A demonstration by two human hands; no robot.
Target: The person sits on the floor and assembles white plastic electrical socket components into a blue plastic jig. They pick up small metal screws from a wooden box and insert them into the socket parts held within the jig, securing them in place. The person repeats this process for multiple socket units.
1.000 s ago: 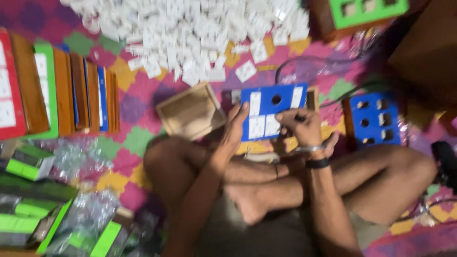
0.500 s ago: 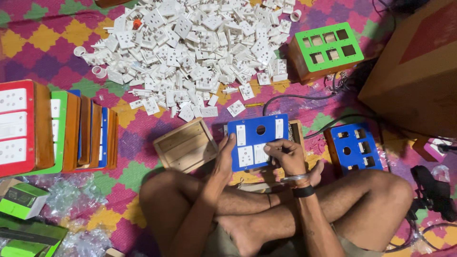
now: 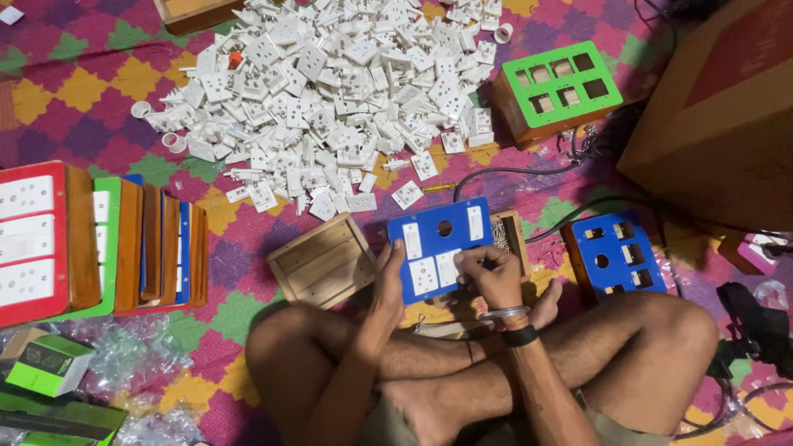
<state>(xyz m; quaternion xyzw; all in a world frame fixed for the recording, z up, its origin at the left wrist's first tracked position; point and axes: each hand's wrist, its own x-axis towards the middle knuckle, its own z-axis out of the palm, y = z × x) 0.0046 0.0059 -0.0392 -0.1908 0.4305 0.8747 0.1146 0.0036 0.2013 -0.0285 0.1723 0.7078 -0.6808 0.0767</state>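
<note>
Mat (image 3: 74, 107): patterned pink, purple, yellow and green, under everything
Carton (image 3: 719, 124): brown, far right, well apart from the hands
Pile (image 3: 330, 99): white sockets and switches heaped beyond the hands, nearer the left hand's side
Stack (image 3: 91, 244): finished boards on edge at far left, red and green fronts, wooden sides
Green box (image 3: 557, 91): wooden, green plate with bare cut-outs, right of the pile
Blue box (image 3: 615, 260): plate partly bare, just right of the right hand
Wooden box (image 3: 322, 263): open, bare, just left of the left hand
Blue plate (image 3: 442, 248): in front of the crossed legs, between the hands, long axis left to right, tilted slightly; white switches and sockets set in it
Left hand (image 3: 387, 281): fingers flat, steadying the plate's left edge
Right hand (image 3: 489, 277): curled over the plate's lower right; what it pinches, I cannot tell
Nearer hand: right sits on the plate, left only beside it
</note>
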